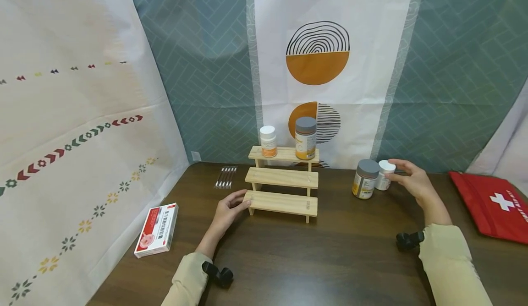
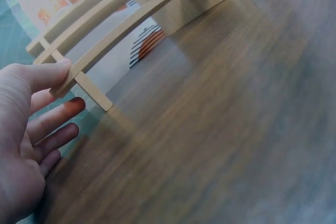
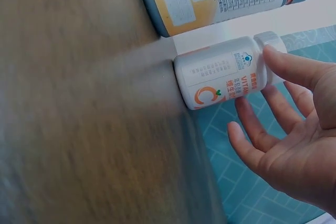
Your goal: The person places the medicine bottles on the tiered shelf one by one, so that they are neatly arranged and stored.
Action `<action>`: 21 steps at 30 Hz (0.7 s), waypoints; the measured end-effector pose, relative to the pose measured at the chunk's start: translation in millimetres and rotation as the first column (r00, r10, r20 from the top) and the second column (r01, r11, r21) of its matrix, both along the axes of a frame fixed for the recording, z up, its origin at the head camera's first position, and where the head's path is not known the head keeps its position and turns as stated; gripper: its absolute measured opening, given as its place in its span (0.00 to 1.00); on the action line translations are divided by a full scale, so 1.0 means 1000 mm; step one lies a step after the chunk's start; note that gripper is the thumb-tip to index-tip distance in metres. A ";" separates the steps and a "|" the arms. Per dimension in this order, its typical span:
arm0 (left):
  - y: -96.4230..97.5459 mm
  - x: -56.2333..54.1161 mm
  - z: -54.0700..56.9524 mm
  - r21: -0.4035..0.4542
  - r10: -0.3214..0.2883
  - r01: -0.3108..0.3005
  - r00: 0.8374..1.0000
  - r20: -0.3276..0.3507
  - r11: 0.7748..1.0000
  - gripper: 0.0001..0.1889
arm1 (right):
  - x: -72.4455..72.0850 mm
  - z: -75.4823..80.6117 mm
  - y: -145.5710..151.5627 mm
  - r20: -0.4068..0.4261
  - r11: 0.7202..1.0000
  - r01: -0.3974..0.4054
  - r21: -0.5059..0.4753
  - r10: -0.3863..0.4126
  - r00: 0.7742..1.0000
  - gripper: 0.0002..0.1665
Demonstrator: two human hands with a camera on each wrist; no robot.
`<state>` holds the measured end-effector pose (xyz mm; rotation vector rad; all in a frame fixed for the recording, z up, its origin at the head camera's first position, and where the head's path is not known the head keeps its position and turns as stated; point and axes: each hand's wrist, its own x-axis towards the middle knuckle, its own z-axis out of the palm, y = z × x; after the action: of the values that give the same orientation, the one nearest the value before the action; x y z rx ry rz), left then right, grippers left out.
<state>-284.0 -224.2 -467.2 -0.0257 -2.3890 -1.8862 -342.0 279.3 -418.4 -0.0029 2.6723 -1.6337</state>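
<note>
A three-step wooden display stand [image 1: 282,177] stands at mid-table. Its lowest step's left end is pinched by my left hand [image 1: 226,212], thumb on top; in the left wrist view the other fingers of the left hand [image 2: 39,124] spread loosely below. Over on the right, my right hand [image 1: 412,182] holds a small white vitamin bottle [image 1: 383,183] by its cap between thumb and index finger. The bottle's orange lettering [image 3: 226,72] shows in the right wrist view, where it is upright at the table. Beside it is a larger grey-capped jar [image 1: 365,180].
On the top step are a white bottle [image 1: 268,142] and another grey-capped jar [image 1: 305,139]. A pack of cotton swabs [image 1: 226,177] lies left of the stand. A red-white medicine box [image 1: 156,230] is farther left, a red first aid pouch [image 1: 492,205] far right.
</note>
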 end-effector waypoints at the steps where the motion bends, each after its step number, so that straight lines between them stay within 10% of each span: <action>1: 0.000 0.000 0.000 -0.001 0.000 0.000 1.000 -0.002 1.000 0.23 | 0.000 0.000 0.000 -0.001 1.000 0.001 0.000 -0.001 1.000 0.39; 15: -0.001 0.001 0.001 -0.006 0.003 -0.003 1.000 -0.005 1.000 0.24 | -0.001 -0.002 -0.001 -0.028 0.999 0.040 -0.020 -0.041 0.999 0.39; 21: 0.003 0.012 0.019 -0.009 -0.019 0.019 1.000 0.002 1.000 0.23 | -0.001 0.001 0.002 -0.041 0.995 0.079 -0.052 -0.082 0.996 0.38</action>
<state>-271.7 -220.9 -447.9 -0.0478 -2.4071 -1.8848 -343.4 281.1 -417.6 0.0709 2.6960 -1.7430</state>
